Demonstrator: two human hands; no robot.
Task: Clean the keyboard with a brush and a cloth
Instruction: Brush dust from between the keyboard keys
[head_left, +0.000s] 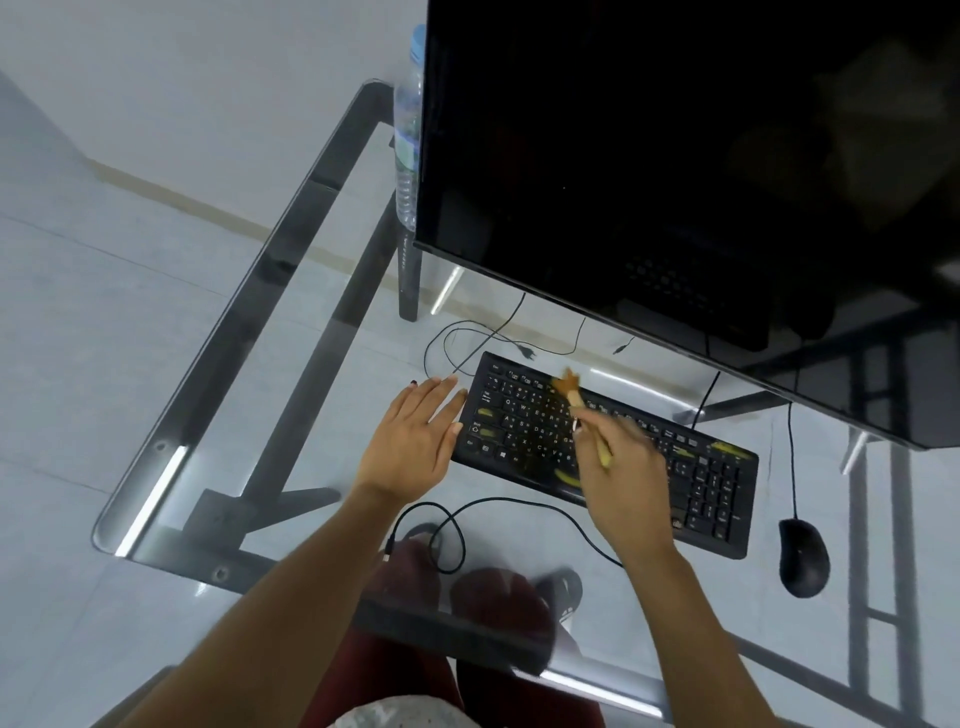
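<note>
A black keyboard (696, 473) with yellowish smears lies on the glass desk (249, 322), under the monitor. My right hand (623, 467) grips a small brush (576, 400) with a light wooden handle; its blurred bristles touch the upper left key rows. My left hand (415, 436) lies flat with fingers together against the keyboard's left edge. No cloth is in view.
A large black monitor (701, 171) fills the upper right. A black mouse (802, 556) sits right of the keyboard. A plastic water bottle (408, 140) stands at the monitor's left edge. Black cables (457, 525) loop across the glass in front of and behind the keyboard.
</note>
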